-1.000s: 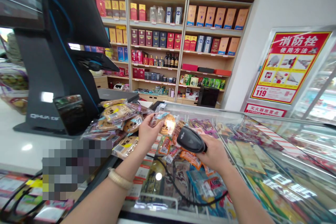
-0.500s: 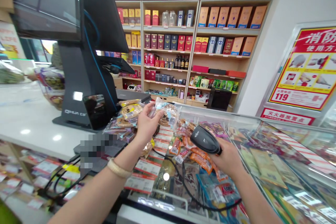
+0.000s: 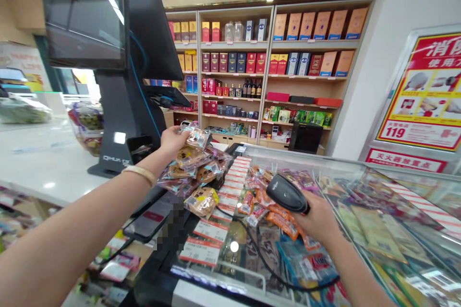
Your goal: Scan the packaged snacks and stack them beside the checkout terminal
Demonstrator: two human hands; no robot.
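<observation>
My left hand [image 3: 173, 140] is stretched forward and pinches a clear snack packet [image 3: 196, 137] just above a pile of similar wrapped snacks [image 3: 194, 170] beside the register stand. My right hand [image 3: 317, 218] grips a black barcode scanner [image 3: 287, 194], its head pointing left over several small orange packets [image 3: 268, 206] on the glass freezer lid [image 3: 360, 196]. A black cable [image 3: 259, 259] trails from the scanner across the glass.
A black checkout terminal [image 3: 118, 76] with two screens stands on the white counter [image 3: 39, 168] at left. A phone [image 3: 149, 218] lies near the counter edge. Shelves of boxed goods [image 3: 259, 62] fill the back wall. A red fire-hydrant poster [image 3: 425, 100] hangs at right.
My left hand has carried the snack packet from in front of the scanner leftward and away, over to the pile by the terminal. The scanner hand has stayed roughly where it was. The camera has turned left.
</observation>
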